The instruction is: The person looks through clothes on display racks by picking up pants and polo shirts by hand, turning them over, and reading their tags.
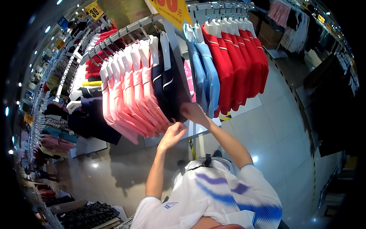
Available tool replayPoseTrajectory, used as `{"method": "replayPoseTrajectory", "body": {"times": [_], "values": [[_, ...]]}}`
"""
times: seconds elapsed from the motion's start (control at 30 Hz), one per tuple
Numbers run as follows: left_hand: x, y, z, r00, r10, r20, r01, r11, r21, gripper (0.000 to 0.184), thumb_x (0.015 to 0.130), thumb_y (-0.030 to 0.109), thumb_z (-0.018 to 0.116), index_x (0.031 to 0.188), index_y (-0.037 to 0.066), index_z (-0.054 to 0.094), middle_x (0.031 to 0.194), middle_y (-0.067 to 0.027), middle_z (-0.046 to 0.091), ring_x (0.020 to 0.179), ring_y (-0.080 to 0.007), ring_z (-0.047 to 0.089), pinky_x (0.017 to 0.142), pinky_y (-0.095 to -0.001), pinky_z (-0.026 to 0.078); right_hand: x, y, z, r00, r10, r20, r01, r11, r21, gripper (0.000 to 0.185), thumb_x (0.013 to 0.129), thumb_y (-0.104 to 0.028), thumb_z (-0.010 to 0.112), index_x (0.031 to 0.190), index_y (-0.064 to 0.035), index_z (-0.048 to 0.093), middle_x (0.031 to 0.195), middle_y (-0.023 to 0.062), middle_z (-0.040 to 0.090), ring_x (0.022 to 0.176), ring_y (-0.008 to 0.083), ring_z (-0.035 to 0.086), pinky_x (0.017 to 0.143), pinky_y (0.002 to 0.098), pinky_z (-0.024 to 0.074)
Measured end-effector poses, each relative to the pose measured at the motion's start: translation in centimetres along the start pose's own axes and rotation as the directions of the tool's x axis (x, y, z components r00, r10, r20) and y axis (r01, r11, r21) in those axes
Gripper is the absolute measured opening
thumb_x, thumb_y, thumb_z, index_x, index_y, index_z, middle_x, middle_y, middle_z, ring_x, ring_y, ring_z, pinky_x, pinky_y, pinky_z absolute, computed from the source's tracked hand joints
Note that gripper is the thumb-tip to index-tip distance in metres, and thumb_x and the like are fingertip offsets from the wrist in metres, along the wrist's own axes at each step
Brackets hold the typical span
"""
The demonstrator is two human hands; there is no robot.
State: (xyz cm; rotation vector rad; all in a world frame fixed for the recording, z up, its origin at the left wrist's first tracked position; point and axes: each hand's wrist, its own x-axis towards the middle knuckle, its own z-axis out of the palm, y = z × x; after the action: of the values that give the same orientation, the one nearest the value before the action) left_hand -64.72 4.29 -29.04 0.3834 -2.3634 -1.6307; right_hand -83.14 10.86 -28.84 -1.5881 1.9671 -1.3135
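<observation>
My left hand [173, 134] is at the lower hems of the hanging clothes, its fingers curled; what they hold, if anything, is hidden. Just right of it and a little higher, my right hand [194, 113] has its fingers closed at the edge of a navy jacket [166, 86] with white piping. Left of the navy jacket hangs a tight row of pink jackets [131, 93] on white hangers. To the right, past a grey post, are light blue jackets [204, 70] and several red jackets [234, 65] with pale stripes.
A metal rail [126, 30] carries the hangers, with a yellow price sign [173, 11] above. Dark garments [93, 116] hang at the left. Yellow-black tape [284, 76] runs along the tiled floor [263, 118]. Further racks and a cardboard box [270, 35] stand around.
</observation>
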Motion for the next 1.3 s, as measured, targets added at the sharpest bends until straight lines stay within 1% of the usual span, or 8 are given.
{"method": "replayPoseTrajectory", "body": {"times": [0.17,0.37,0.6,0.83,0.97,1.17,1.23,1.3], "values": [[0.1,-0.7,2.5,0.997,-0.045,0.063,0.045,0.999,0.008,0.016,0.088,0.011,0.059,0.095,-0.003,0.055,0.089,-0.0106,0.064,0.079,-0.0192,0.063,0.073,-0.0311,0.05,-10.0,8.0,1.6,0.974,0.059,0.219,-0.078,0.994,0.079,0.019,0.076,-0.019,0.067,0.088,-0.0042,0.065,0.075,0.015,0.066,0.069,0.0317,0.065,0.063,0.0368,0.0508],[2.8,-1.3,6.8,0.993,-0.03,0.111,0.034,0.999,-0.031,0.016,0.089,0.011,0.061,0.094,-0.002,0.055,0.087,-0.0094,0.064,0.079,-0.0174,0.064,0.073,-0.03,0.05,-21.8,16.0,-3.7,0.795,0.482,0.369,-0.544,0.835,0.081,0.028,0.08,-0.018,0.067,0.101,-0.0007,0.062,0.077,0.0098,0.065,0.073,0.0166,0.065,0.064,0.0311,0.0517],[7.6,2.0,12.5,0.958,-0.041,0.285,0.027,0.998,0.053,0.018,0.092,0.015,0.059,0.097,-0.002,0.055,0.091,-0.0077,0.062,0.083,-0.0141,0.063,0.076,-0.0282,0.051,-20.4,18.3,-19.1,0.707,0.458,-0.539,-0.346,0.889,0.301,0.059,0.076,-0.014,0.072,0.127,-0.0016,0.045,0.109,0.0135,0.056,0.099,0.0213,0.057,0.078,0.0325,0.0485],[8.8,4.1,17.5,0.978,-0.027,0.209,0.034,0.999,-0.029,0.023,0.092,0.022,0.059,0.096,-0.001,0.057,0.082,-0.0091,0.063,0.078,-0.0162,0.062,0.07,-0.0297,0.049,-11.8,18.6,-27.2,0.831,0.167,-0.531,-0.183,0.983,0.022,0.073,0.072,-0.005,0.073,0.134,0.0018,0.035,0.124,0.0186,0.049,0.113,0.0293,0.052,0.089,0.0359,0.0466],[9.6,4.8,19.0,0.964,-0.04,0.264,0.037,0.999,0.018,0.023,0.092,0.023,0.06,0.097,0.0,0.057,0.082,-0.0073,0.064,0.077,-0.0144,0.062,0.068,-0.0281,0.049,-10.4,22.3,-26.6,0.875,0.088,-0.476,-0.147,0.985,-0.088,0.033,0.077,0.004,0.063,0.109,0.0043,0.059,0.086,0.0149,0.067,0.076,0.0228,0.065,0.073,0.0327,0.0519],[13.7,4.7,23.4,0.948,-0.037,0.315,0.023,0.999,0.048,0.024,0.092,0.024,0.059,0.097,0.001,0.057,0.087,-0.01,0.065,0.077,-0.0177,0.062,0.068,-0.0304,0.05,-11.9,22.6,-27.2,0.873,0.322,-0.366,-0.282,0.946,0.16,0.018,0.078,-0.001,0.064,0.095,-0.001,0.067,0.071,0.0145,0.066,0.063,0.0266,0.066,0.058,0.0342,0.0489],[15.7,4.4,25.8,0.946,-0.025,0.322,0.024,1.0,0.005,0.024,0.091,0.025,0.06,0.097,0.002,0.057,0.086,-0.0097,0.064,0.076,-0.0182,0.062,0.067,-0.0312,0.049,-11.8,20.9,-28.6,0.887,0.391,-0.246,-0.4,0.916,0.016,0.014,0.08,0.0,0.061,0.093,0.0013,0.066,0.07,0.0141,0.067,0.064,0.0219,0.066,0.06,0.0343,0.0492],[18.1,3.3,28.5,0.961,-0.034,0.273,0.028,0.999,0.026,0.024,0.09,0.025,0.061,0.096,0.002,0.057,0.085,-0.0095,0.063,0.078,-0.018,0.062,0.067,-0.0313,0.049,-11.9,21.2,-29.2,0.954,0.152,-0.257,-0.207,0.957,-0.204,0.009,0.079,-0.007,0.066,0.086,-0.0014,0.067,0.072,0.0156,0.065,0.062,0.0277,0.064,0.058,0.0363,0.0481]]}}
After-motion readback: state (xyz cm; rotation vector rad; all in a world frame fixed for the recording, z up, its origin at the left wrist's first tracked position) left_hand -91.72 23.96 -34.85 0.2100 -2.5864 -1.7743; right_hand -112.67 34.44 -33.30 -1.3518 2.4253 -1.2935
